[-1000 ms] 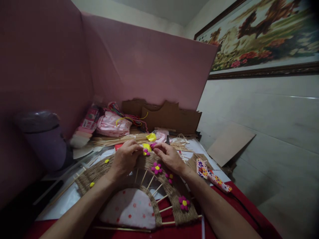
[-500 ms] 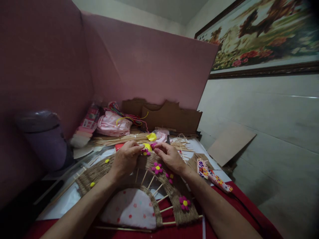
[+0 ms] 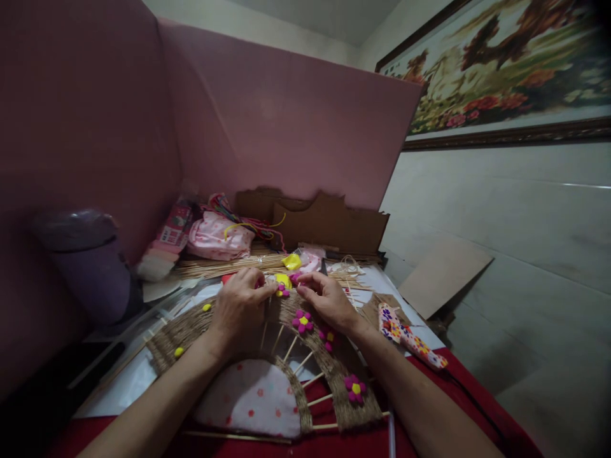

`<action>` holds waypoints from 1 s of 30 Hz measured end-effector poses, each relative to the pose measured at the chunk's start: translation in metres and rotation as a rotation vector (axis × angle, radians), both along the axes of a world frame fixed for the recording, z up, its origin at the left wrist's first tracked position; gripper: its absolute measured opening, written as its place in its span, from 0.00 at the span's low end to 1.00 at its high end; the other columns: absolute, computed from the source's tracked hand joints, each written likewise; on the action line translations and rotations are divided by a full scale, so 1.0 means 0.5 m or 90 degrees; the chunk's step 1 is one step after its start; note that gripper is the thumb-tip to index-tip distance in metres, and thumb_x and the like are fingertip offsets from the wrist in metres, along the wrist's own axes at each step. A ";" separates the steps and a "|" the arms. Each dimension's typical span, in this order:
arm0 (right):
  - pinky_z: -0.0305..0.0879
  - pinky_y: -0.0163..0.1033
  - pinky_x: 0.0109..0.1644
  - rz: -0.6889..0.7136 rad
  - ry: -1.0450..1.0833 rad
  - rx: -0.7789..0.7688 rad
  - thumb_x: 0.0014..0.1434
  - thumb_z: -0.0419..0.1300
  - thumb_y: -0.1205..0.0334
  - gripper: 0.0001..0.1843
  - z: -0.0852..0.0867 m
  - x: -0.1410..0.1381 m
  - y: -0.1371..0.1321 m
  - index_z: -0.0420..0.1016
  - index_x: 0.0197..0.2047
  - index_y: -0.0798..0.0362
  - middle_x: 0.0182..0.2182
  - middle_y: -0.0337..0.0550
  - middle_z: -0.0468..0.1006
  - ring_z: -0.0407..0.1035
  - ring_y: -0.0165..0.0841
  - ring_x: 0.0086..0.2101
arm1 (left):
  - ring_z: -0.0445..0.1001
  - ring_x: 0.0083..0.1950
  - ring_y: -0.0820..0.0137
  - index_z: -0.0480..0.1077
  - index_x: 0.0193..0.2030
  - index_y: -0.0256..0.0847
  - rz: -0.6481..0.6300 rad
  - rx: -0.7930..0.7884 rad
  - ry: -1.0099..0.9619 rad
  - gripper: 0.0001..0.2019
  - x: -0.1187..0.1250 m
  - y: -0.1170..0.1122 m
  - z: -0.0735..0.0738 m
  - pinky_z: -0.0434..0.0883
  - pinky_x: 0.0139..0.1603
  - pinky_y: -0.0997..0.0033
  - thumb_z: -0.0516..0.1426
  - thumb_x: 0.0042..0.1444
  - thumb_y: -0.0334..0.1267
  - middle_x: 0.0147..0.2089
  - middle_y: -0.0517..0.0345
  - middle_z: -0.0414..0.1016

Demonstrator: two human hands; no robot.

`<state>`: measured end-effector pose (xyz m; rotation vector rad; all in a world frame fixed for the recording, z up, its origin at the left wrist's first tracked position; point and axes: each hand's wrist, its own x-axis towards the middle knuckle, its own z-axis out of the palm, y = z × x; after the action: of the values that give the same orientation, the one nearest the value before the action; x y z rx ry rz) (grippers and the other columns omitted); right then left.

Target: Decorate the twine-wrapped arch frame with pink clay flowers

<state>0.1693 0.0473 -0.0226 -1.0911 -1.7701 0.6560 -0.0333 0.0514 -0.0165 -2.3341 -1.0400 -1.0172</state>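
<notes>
We can read no text, brand, number or sign anywhere in this view. The pink packet (image 3: 174, 230) at the back left carries some printing, but we find it too small and blurred to make out a single letter. The patterned strip (image 3: 410, 340) on the right shows us only coloured flower shapes, and we see no legible caption or signature on the framed painting (image 3: 501, 63) on the wall.

A small magenta flower (image 3: 282, 291) with a yellow centre (a yellow lump (image 3: 282, 279) just behind it) sits at the top of a fan-shaped jute arch (image 3: 344, 407) with wooden spokes, which lies flat, curved edge farthest away.
</notes>
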 end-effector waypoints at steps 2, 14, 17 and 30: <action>0.65 0.39 0.43 -0.005 -0.001 0.002 0.58 0.56 0.61 0.10 -0.002 0.001 0.001 0.73 0.41 0.54 0.37 0.43 0.78 0.71 0.33 0.37 | 0.65 0.36 0.66 0.78 0.39 0.49 0.000 -0.010 -0.002 0.13 0.001 -0.001 -0.001 0.64 0.36 0.67 0.55 0.56 0.29 0.33 0.53 0.68; 0.65 0.39 0.42 -0.008 0.014 -0.032 0.54 0.57 0.64 0.10 0.000 -0.003 -0.001 0.73 0.41 0.54 0.35 0.43 0.78 0.70 0.33 0.35 | 0.65 0.35 0.66 0.77 0.39 0.49 0.012 -0.011 -0.028 0.13 -0.011 0.001 -0.005 0.64 0.36 0.67 0.55 0.55 0.28 0.32 0.54 0.68; 0.65 0.39 0.42 -0.008 0.022 -0.030 0.53 0.57 0.65 0.11 -0.004 -0.002 0.001 0.73 0.42 0.54 0.35 0.42 0.78 0.70 0.33 0.35 | 0.65 0.36 0.64 0.77 0.39 0.51 0.031 0.014 0.020 0.12 -0.011 -0.005 0.002 0.63 0.36 0.65 0.56 0.54 0.30 0.33 0.54 0.69; 0.65 0.39 0.44 -0.006 0.039 -0.012 0.56 0.56 0.62 0.09 -0.002 -0.004 0.001 0.73 0.40 0.54 0.38 0.45 0.78 0.71 0.34 0.39 | 0.64 0.37 0.64 0.74 0.44 0.47 0.039 0.091 0.053 0.12 -0.012 -0.013 0.007 0.64 0.38 0.64 0.54 0.56 0.30 0.33 0.53 0.69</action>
<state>0.1675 0.0478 -0.0235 -1.0807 -1.7089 0.6938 -0.0394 0.0449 -0.0130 -2.1965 -0.9689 -0.9312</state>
